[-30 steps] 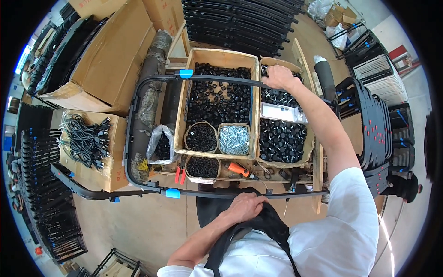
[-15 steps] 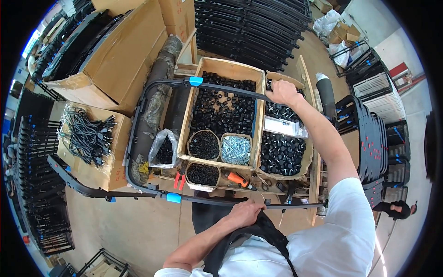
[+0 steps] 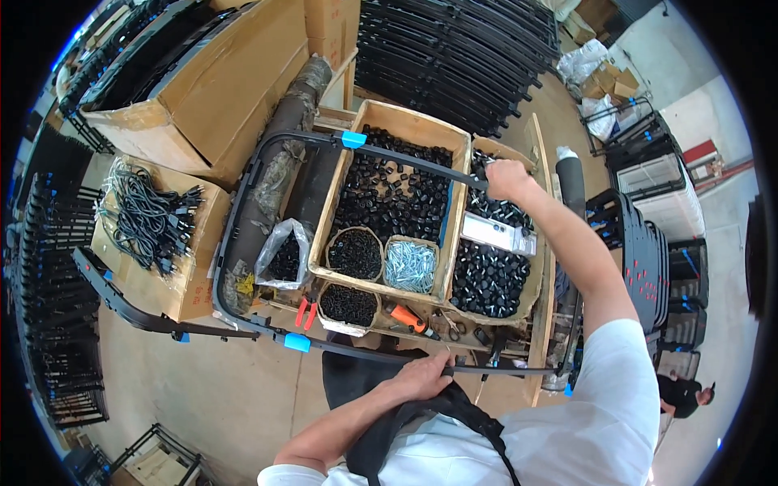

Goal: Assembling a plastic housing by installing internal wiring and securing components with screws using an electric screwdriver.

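Observation:
A black U-shaped tubular frame [image 3: 237,212] with blue pieces wrapped on it lies across the bench and its bins. My left hand [image 3: 421,377] is closed around its near rail, close to my body. At the open end of the far rail, my right hand [image 3: 509,180] is closed on the tube's tip; whether a small part is between the fingers is hidden. Below that hand sits a carton tray of black round-headed parts [image 3: 486,279], with a clear flat package [image 3: 496,235] lying on them. A wooden bin [image 3: 326,243] holds many black caps [image 3: 381,198].
Tubs of silver screws [image 3: 410,266] and small black parts [image 3: 348,304] stand nearby. Red-handled pliers [image 3: 306,313] and an orange-handled tool [image 3: 412,318] lie at the bench's front. Cables [image 3: 154,212] cover a carton at left. Racked frames surround the bench; a person [image 3: 686,395] is far right.
The view has turned slightly. My right hand and the far rail's end have shifted a little right and nearer. My left hand still grips the near rail.

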The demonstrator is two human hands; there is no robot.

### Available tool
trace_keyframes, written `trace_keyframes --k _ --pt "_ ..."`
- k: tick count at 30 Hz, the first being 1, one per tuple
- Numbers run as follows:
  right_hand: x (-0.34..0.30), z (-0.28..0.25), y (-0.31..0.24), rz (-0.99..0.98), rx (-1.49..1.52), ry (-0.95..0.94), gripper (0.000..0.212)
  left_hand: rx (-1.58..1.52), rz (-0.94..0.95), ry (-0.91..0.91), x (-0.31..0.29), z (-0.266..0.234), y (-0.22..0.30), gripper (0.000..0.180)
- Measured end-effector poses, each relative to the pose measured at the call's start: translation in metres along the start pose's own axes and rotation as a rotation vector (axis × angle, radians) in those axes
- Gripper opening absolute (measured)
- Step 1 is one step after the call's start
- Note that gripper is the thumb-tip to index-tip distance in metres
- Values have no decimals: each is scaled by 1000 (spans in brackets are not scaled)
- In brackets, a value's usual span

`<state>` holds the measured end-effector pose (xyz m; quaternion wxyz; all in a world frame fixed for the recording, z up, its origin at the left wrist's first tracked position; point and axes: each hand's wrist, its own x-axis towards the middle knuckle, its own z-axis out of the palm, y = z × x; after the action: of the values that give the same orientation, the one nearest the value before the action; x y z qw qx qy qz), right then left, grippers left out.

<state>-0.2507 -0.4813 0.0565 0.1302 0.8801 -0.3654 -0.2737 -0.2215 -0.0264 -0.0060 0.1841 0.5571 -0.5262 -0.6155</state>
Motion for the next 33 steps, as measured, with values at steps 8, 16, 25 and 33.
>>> trace_keyframes --k 8,16,25,33 --pt "14 1 -2 -10 22 221 22 273 74 20 -3 -5 5 33" --pt "16 -34 -19 -72 89 132 28 247 109 -51 4 4 -3 35" --pt "23 -7 -20 59 296 -40 57 129 306 172 -10 8 -28 51" --pt "25 14 -25 154 395 181 61 113 485 273 -21 -19 -20 42"
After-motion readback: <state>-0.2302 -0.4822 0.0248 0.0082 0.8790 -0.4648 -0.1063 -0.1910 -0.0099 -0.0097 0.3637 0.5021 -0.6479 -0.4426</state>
